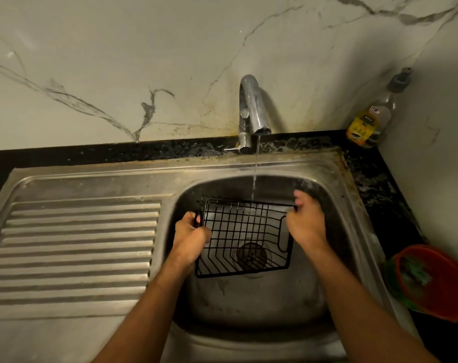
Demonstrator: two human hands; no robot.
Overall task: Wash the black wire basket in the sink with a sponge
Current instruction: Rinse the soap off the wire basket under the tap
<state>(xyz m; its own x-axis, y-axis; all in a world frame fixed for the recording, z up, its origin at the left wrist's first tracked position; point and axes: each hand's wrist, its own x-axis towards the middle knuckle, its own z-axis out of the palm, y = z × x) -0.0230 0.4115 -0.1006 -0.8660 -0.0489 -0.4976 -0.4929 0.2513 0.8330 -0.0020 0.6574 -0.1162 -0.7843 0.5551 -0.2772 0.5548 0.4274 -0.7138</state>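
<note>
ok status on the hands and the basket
Both hands, left and right, grip black wire basket over sink. Tap water hits rim. No sponge visible.

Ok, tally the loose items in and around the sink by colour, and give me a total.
Black: 1, the wire basket, held by the left hand and right hand
Clear with yellow label: 1, the pump bottle
Red-orange: 1, the bowl
Total: 3

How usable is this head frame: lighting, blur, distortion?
Head view: dim, yellowish light; the sink basin is dark toward its back wall; wide-angle lens bows the counter edge; right hand fingertips look motion-blurred; black wire basket and left hand stay fairly sharp; mild glare on the faucet.
</note>
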